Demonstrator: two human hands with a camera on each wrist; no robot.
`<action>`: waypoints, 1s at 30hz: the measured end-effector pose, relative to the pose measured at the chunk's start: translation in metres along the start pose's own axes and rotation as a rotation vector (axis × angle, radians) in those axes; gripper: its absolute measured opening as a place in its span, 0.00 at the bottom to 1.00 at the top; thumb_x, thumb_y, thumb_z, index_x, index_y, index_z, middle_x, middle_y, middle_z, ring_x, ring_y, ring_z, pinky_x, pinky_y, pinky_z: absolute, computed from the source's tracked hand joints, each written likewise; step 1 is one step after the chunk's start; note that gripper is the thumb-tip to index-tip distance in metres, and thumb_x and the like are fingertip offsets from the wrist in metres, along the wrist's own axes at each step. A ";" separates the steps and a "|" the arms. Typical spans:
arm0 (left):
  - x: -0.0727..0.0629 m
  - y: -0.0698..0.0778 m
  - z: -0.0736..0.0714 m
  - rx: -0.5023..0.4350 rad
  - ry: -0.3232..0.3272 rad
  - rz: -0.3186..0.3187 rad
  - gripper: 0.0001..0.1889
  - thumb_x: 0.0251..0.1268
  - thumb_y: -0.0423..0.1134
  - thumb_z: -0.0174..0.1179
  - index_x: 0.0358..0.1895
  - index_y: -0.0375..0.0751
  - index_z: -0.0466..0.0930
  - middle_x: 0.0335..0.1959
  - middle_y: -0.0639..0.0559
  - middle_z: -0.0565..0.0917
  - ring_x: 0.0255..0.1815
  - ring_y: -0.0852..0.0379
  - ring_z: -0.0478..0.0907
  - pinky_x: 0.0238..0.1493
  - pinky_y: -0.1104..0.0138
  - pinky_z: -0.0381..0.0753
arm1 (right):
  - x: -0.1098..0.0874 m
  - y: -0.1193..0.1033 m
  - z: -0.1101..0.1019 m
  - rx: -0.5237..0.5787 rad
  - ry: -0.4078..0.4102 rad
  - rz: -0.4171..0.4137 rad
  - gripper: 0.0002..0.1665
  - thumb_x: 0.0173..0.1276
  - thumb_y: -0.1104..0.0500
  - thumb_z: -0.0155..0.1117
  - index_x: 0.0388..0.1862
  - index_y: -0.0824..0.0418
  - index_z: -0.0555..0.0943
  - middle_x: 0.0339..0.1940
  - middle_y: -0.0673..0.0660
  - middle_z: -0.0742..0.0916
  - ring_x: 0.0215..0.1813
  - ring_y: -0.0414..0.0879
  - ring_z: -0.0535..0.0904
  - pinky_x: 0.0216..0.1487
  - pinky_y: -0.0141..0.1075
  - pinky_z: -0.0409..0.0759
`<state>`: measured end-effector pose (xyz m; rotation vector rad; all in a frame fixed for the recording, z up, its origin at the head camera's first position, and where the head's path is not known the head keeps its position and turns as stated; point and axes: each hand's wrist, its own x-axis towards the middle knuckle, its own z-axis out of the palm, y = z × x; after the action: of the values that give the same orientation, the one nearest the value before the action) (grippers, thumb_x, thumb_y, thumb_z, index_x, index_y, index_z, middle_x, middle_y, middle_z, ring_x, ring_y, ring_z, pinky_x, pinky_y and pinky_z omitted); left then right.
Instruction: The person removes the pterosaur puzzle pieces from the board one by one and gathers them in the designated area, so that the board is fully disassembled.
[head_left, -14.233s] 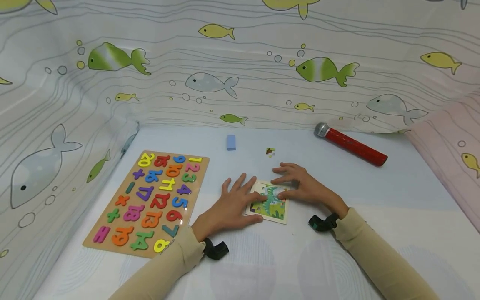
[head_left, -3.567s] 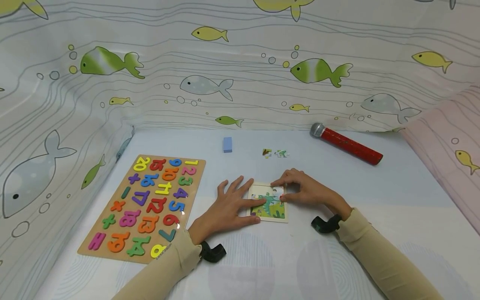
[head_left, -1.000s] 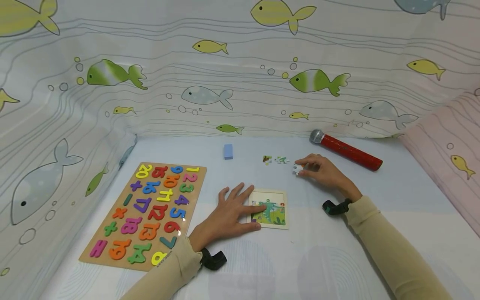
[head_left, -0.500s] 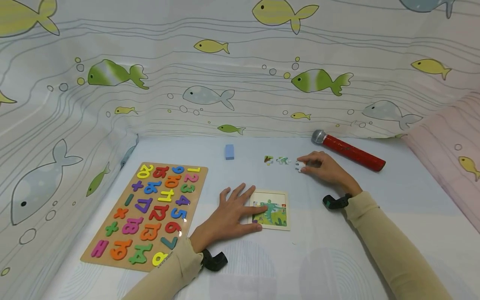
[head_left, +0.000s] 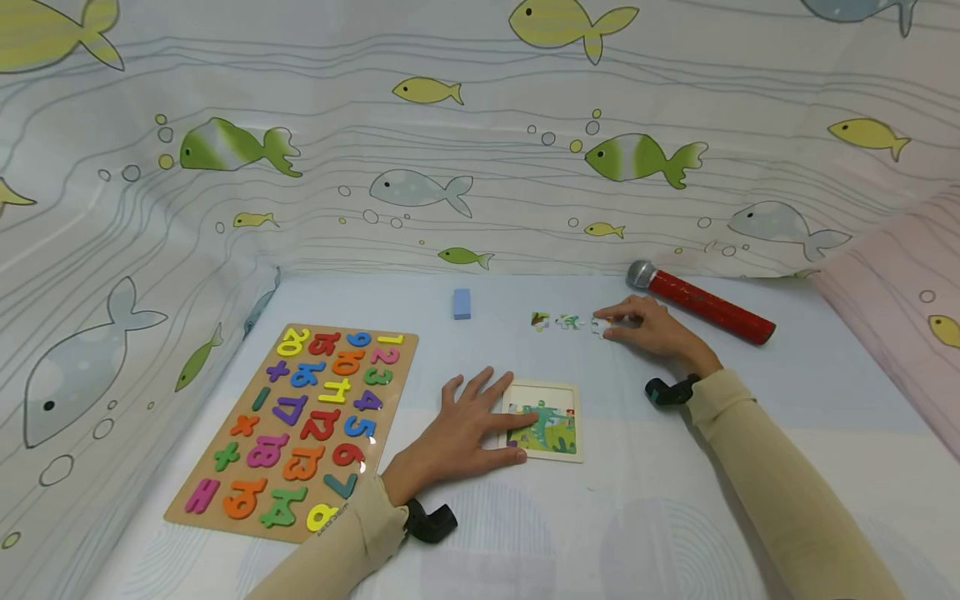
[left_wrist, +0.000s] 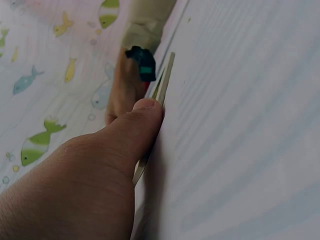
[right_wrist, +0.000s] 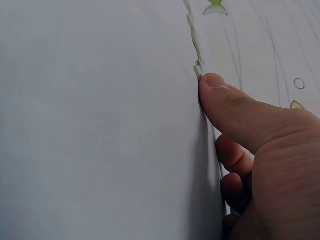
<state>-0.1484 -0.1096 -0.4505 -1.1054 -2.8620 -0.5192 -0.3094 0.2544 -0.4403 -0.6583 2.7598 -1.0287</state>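
Observation:
My left hand (head_left: 465,429) rests with spread fingers on a small square jigsaw puzzle (head_left: 551,433) in a pale wooden tray. Its index finger lies over the green dinosaur picture, and the thumb touches the tray's edge (left_wrist: 169,75). The top strip of the tray shows bare board. Farther back, my right hand (head_left: 648,327) pinches a whitish jigsaw piece (head_left: 597,327) at table level, between thumb and fingertips. Two more jigsaw pieces lie to its left: a brown-and-green one (head_left: 539,321) and a green-and-white one (head_left: 569,322). The right wrist view shows the thumb (right_wrist: 215,90) at a piece's edge.
A wooden number board (head_left: 292,433) with colourful numerals and signs lies left, partly under the left forearm. At the back are a blue block (head_left: 462,304) and a red toy microphone (head_left: 705,304), close behind the right hand. Fish-print cloth (head_left: 420,225) walls the table.
Two jigsaw pieces have joined the single loose one behind the puzzle. My right hand has carried the whitish piece from the tray down to the table there. The left hand has stayed on the puzzle.

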 end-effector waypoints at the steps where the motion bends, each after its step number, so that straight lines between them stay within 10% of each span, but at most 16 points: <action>1: 0.000 0.000 0.000 0.002 -0.002 -0.001 0.29 0.67 0.69 0.55 0.71 0.74 0.72 0.83 0.45 0.58 0.84 0.37 0.48 0.72 0.33 0.47 | 0.000 0.000 0.000 -0.001 -0.007 0.003 0.23 0.70 0.56 0.71 0.63 0.55 0.84 0.51 0.59 0.83 0.48 0.48 0.67 0.50 0.40 0.66; 30: 0.000 0.001 -0.001 -0.005 -0.009 -0.009 0.29 0.67 0.69 0.56 0.71 0.73 0.72 0.83 0.45 0.58 0.85 0.38 0.47 0.73 0.33 0.46 | 0.006 -0.008 -0.002 -0.049 -0.021 0.070 0.23 0.73 0.56 0.66 0.66 0.55 0.82 0.49 0.61 0.81 0.55 0.54 0.69 0.62 0.58 0.54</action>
<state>-0.1479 -0.1089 -0.4489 -1.0985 -2.8764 -0.5238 -0.3121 0.2478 -0.4338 -0.5705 2.7767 -0.9380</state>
